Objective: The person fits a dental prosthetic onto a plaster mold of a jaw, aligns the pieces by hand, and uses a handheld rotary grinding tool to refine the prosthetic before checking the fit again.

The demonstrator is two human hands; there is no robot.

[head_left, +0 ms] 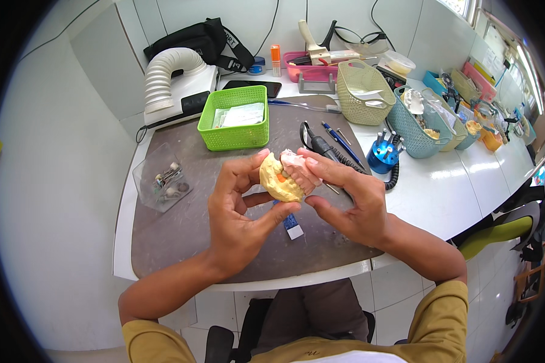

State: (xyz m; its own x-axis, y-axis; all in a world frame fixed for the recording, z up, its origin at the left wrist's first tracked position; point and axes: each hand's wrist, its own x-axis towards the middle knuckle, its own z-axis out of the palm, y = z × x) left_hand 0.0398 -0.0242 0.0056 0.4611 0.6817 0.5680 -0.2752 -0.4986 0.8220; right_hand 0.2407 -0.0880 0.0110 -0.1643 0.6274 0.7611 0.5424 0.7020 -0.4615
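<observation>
Grey mat (181, 236): two hands, one yellow cast (278, 183).

The right hand (351, 199) covers part of a pink piece (298, 163) against a yellow dental cast (278, 181); small tools in the clear tray (161, 178) stay indistinct.

A pale yellow plaster dental cast (280, 181), rounded and lumpy with a small orange patch on its near face, is held up above the grey surface (181, 230), between the two hands. Pressed against its right side sits a pink denture piece (297, 163), lighter and glossier than the plaster, its top edge showing whitish. The two parts touch along one seam and tilt a little toward the left. The cast's underside rests on the fingers; its far face is hidden.
</observation>
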